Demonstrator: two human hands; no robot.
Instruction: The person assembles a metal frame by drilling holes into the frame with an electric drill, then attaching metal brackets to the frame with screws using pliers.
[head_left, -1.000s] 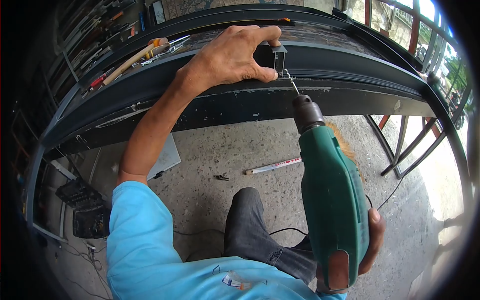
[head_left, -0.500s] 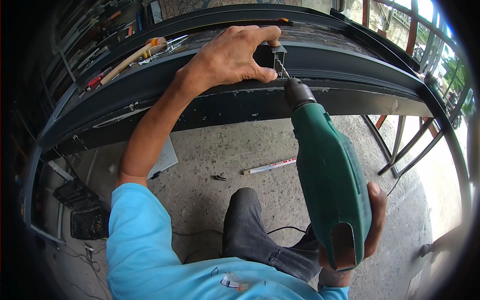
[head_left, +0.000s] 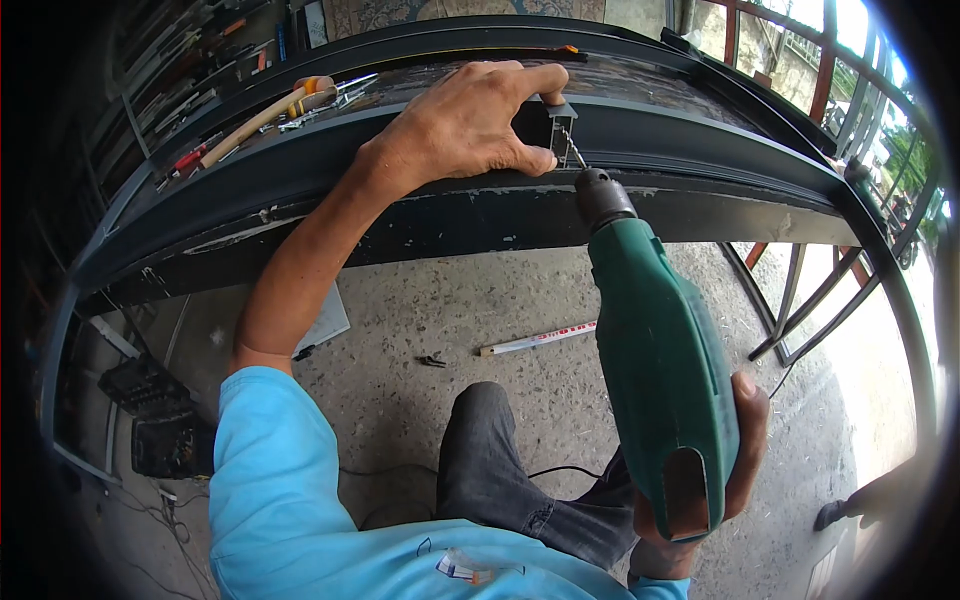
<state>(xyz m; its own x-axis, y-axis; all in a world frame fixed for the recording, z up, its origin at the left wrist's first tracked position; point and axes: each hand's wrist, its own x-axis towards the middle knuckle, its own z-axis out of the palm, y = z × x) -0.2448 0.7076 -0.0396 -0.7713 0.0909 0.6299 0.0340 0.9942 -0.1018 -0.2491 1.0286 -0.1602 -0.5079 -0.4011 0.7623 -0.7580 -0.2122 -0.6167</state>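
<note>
As one drill presses, left hand pins bracket

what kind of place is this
Probably a metal workshop: the right hand holds a green drill against a small bracket on a dark steel bench, hand tools line the back wall, and bare metal frames stand nearby.

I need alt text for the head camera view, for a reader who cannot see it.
The right hand holds a green drill with its bit against a small metal piece, which the left hand grips on a dark metal frame. A hammer lies farther left.
</note>
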